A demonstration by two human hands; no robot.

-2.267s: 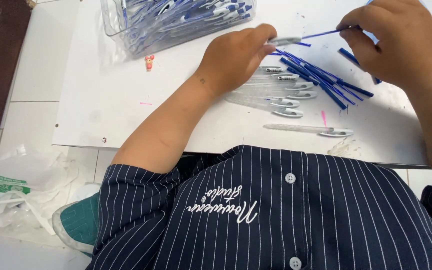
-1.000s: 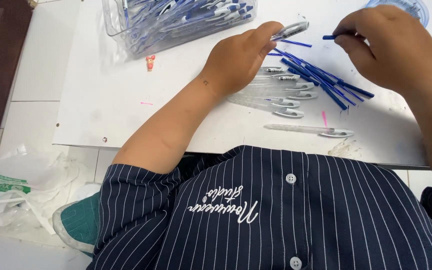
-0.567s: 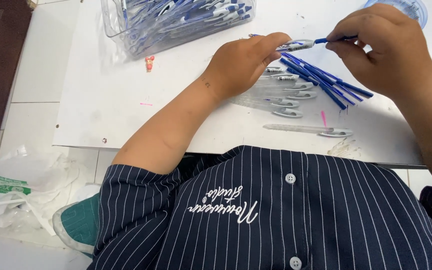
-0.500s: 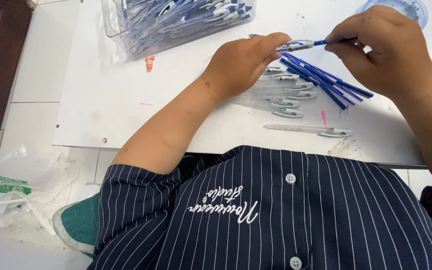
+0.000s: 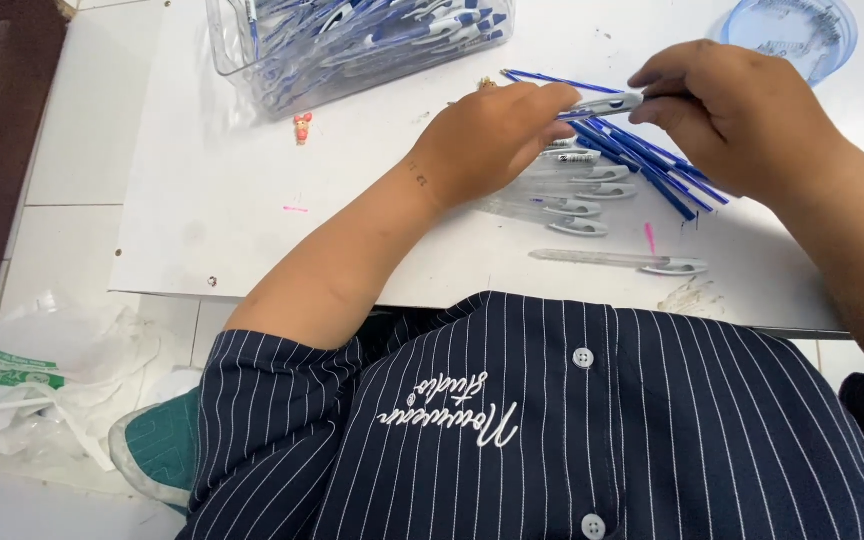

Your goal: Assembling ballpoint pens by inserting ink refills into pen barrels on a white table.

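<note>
My left hand (image 5: 492, 140) and my right hand (image 5: 732, 110) meet above a white board (image 5: 252, 200), both pinching one clear pen barrel (image 5: 602, 103) held level between them. The blue refill is no longer visible beyond the barrel. Under my hands lies a fan of blue refills (image 5: 652, 160) and a row of clear pen barrels with silver clips (image 5: 582, 190). One more clear barrel (image 5: 622, 261) lies alone nearer to me.
A clear plastic box of finished blue pens (image 5: 352, 40) stands at the far left of the board. A round blue-tinted lid (image 5: 797, 25) sits at the far right. A small red object (image 5: 302, 127) lies near the box. A plastic bag (image 5: 42, 370) lies on the floor.
My right hand brought a blue refill to the barrel in my left hand and pushed it in; the hands have drawn close together.
</note>
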